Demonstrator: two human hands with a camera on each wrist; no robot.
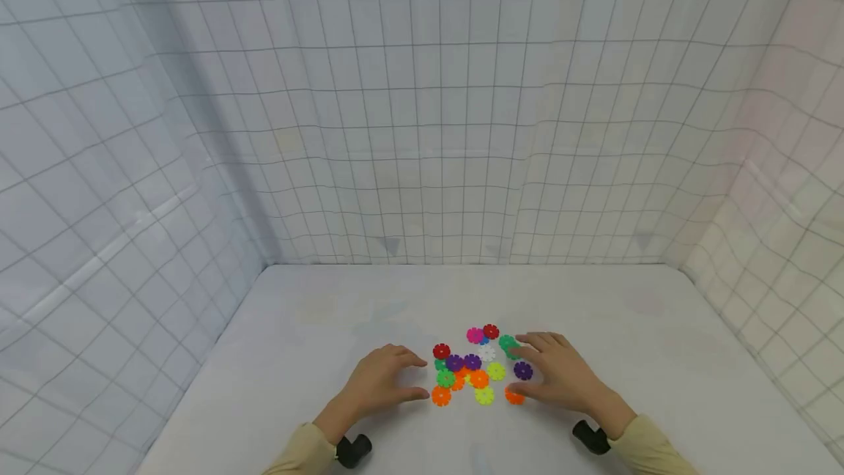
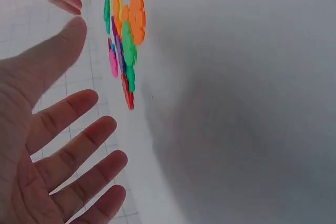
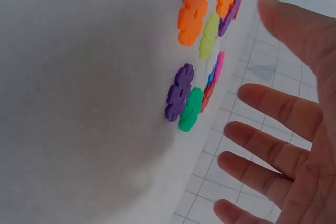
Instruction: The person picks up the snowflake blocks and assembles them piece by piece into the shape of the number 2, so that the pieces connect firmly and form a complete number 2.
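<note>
Several flat, notched, flower-shaped plastic discs lie loosely heaped on the white table, some overlapping. At the left edge of the heap are a red disc, a light green disc and an orange disc. My left hand hovers just left of them, thumb and fingers spread apart, holding nothing. On the other side my right hand is held over the right edge, fingers apart and holding nothing. Nearest to it are a purple disc, a green disc and an orange disc. A white disc lies mid-heap.
White sheets with a dark grid rise as a back wall and as side walls at left and right. The white tabletop stretches around the heap. A black wrist device sits below the left hand, and another below the right.
</note>
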